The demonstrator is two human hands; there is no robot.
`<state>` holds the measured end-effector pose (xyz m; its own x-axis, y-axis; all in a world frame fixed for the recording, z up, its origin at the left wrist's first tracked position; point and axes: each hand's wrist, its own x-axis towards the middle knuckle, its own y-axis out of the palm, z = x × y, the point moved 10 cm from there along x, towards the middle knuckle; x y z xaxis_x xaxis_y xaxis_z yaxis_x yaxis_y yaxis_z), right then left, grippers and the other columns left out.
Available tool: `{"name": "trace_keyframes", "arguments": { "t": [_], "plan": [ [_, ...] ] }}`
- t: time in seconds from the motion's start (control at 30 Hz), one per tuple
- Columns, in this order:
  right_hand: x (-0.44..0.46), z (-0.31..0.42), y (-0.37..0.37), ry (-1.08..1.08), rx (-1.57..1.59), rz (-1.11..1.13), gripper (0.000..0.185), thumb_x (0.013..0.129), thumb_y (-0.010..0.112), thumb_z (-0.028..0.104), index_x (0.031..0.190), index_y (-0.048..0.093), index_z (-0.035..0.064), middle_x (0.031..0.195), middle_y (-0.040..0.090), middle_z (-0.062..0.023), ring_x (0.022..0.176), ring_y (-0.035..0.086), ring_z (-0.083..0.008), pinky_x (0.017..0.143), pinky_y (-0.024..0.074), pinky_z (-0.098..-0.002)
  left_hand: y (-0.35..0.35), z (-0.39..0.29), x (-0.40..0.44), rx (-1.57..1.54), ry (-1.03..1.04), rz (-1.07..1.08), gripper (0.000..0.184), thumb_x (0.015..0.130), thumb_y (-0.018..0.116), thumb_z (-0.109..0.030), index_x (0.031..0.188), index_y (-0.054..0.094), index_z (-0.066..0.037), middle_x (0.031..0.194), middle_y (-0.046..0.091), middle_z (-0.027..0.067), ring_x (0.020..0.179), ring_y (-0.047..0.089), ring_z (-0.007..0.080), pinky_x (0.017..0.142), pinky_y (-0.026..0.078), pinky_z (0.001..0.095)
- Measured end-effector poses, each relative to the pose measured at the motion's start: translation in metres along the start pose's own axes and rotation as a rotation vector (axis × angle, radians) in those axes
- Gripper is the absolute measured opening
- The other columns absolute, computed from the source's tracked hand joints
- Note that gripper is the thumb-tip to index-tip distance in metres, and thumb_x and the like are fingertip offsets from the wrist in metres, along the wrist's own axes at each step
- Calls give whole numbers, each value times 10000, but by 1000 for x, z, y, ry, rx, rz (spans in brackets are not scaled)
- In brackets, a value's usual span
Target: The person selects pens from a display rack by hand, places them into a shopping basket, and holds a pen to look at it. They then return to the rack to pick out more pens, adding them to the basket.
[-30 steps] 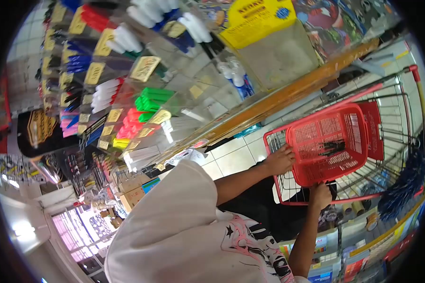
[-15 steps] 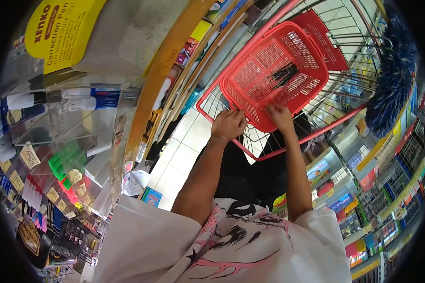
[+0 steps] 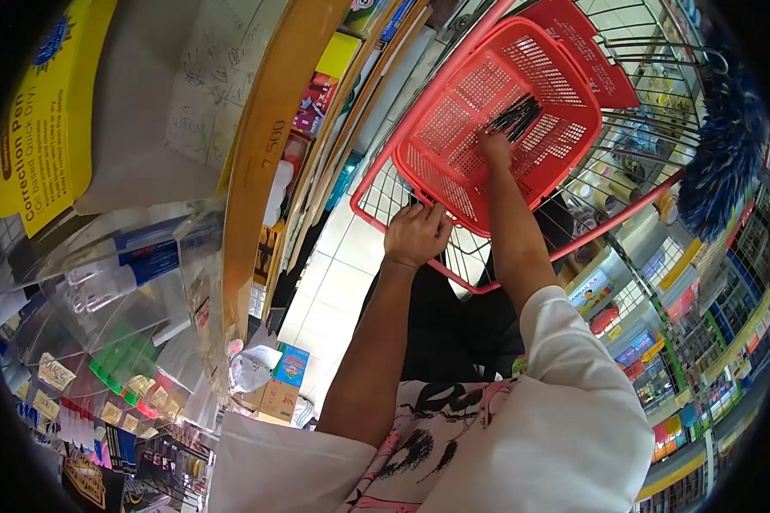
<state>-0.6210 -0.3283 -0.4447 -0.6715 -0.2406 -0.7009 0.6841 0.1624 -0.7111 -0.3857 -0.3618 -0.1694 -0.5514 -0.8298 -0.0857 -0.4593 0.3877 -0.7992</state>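
A red perforated plastic shopping basket [image 3: 466, 81] sits inside a wire cart with red rails. On its floor lies a bundle of thin dark pens [image 3: 519, 118]. My right hand [image 3: 494, 150] reaches down into the basket, its fingers closed at the near end of the bundle; the fingertips are partly hidden. My left hand [image 3: 417, 233] is curled over the basket's near rim, close to the cart's red rail.
The wire cart [image 3: 620, 235] surrounds the basket. A fluffy blue duster [image 3: 723, 162] hangs on the right. Stationery shelves with a wooden edge [image 3: 269, 128] stand at the left, bearing a yellow correction pen sign [image 3: 47, 128]. Stocked racks [image 3: 659, 342] line the right. Boxes [image 3: 281, 398] rest on the tiles.
My right hand has moved from the near rim forward into the basket, to the pens. The left hand stays at the rim. The camera view has shifted slightly.
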Motion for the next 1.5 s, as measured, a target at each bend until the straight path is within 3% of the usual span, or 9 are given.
{"name": "trace_keyframes", "arguments": {
  "t": [0.2,0.33,0.5,1.03,1.27,1.33,1.37,1.43,1.5],
  "plan": [
    [10,-30,61,-110,132,29,432,786,617,378,1018,662,16,975,663,-260,941,650,-396,825,497,-459,-1,-3,1,-11,0,-4,48,750,622,-110,779,622,-72,593,568,52,570,579,214,573,493,346],
    [-31,-12,11,-30,246,69,340,781,570,291,1004,652,47,1106,649,-202,1013,626,-390,893,480,-451,-2,-3,3,-11,6,-12,42,748,624,-105,777,623,-74,592,567,54,553,575,221,548,484,352],
    [-22,-31,-39,68,400,-326,429,815,600,257,1133,512,-18,1028,634,-289,980,615,-444,859,471,-512,-3,-6,4,11,0,6,51,748,624,-109,785,627,-75,577,552,64,542,568,227,540,473,352],
    [19,-30,-26,103,315,-264,619,784,646,188,1236,342,-106,1059,586,-348,1017,594,-463,904,480,-481,2,-5,4,48,-17,53,107,763,621,-137,694,549,-100,596,526,23,580,551,193,563,466,333],
    [58,-46,-5,13,235,-162,440,776,686,329,900,633,-90,940,662,-282,961,638,-419,898,496,-449,2,-5,3,43,-20,48,100,765,616,-136,695,555,-97,596,527,29,571,545,200,563,464,336],
    [64,-49,12,35,349,-57,418,797,678,362,671,646,-35,859,683,-239,809,684,-340,753,549,-403,1,-3,4,28,-28,55,60,761,615,-131,737,584,-86,594,544,57,572,562,229,560,469,354],
    [65,-52,12,29,347,-58,418,797,678,362,671,646,-35,859,683,-239,809,684,-340,753,549,-403,1,-3,4,8,-36,66,56,758,615,-126,779,612,-75,592,561,86,573,578,258,558,473,372],
    [4,-32,-7,127,691,145,334,861,662,308,734,616,3,739,675,-116,481,559,-143,421,433,-294,1,-3,2,-4,-48,42,63,759,612,-132,778,613,-71,600,569,95,579,581,268,563,475,379],
    [-24,-25,-14,122,962,175,293,885,634,276,769,606,9,732,668,-102,484,553,-138,421,426,-289,-4,-3,1,-15,-41,9,72,761,609,-137,777,613,-67,608,577,105,586,584,278,568,477,386]
  ]
}}
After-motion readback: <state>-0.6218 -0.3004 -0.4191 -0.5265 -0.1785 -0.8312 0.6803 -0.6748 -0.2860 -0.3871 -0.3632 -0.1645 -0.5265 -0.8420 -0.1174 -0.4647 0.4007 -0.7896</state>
